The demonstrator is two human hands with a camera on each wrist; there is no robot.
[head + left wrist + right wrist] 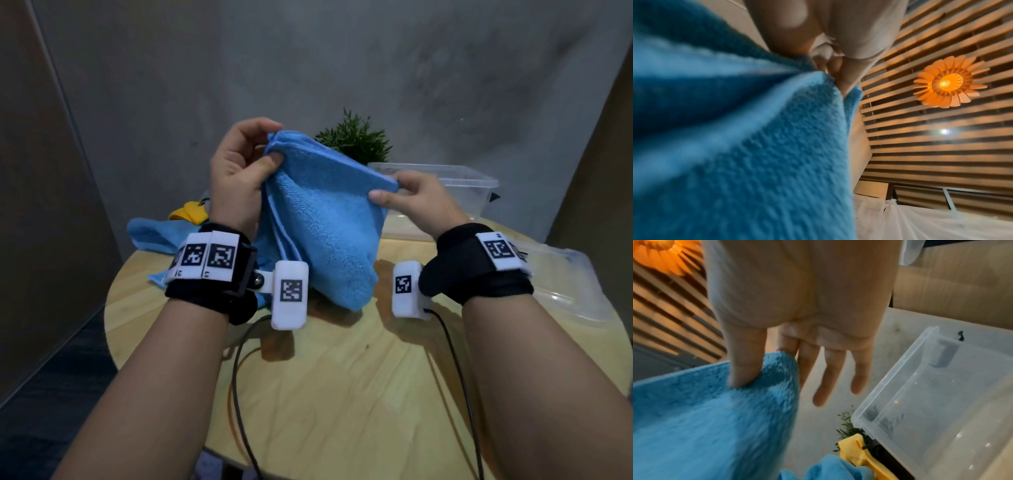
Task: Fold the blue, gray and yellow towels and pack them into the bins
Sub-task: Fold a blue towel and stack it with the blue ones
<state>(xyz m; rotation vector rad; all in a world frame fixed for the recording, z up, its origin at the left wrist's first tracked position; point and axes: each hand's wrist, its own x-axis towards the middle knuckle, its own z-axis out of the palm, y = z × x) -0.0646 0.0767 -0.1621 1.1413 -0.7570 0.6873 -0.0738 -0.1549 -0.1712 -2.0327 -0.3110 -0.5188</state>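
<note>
A folded blue towel (325, 226) hangs above the round wooden table (342, 377), held up by both hands. My left hand (270, 150) pinches its upper left corner between thumb and curled fingers; in the left wrist view the blue towel (735, 146) fills the left side. My right hand (390, 192) pinches the towel's right corner, thumb on top of the blue towel (705, 418) and index finger behind it, the other fingers straight. A second blue towel (154, 236) and a yellow towel (188, 212) lie on the far left of the table. No gray towel shows.
A clear plastic bin (455, 188) stands at the back right, open and tilted toward me in the right wrist view, clear bin (941, 402). Another clear plastic piece (565, 284) lies at the right edge. A small green plant (356, 140) stands behind the towel. Cables trail over the table front.
</note>
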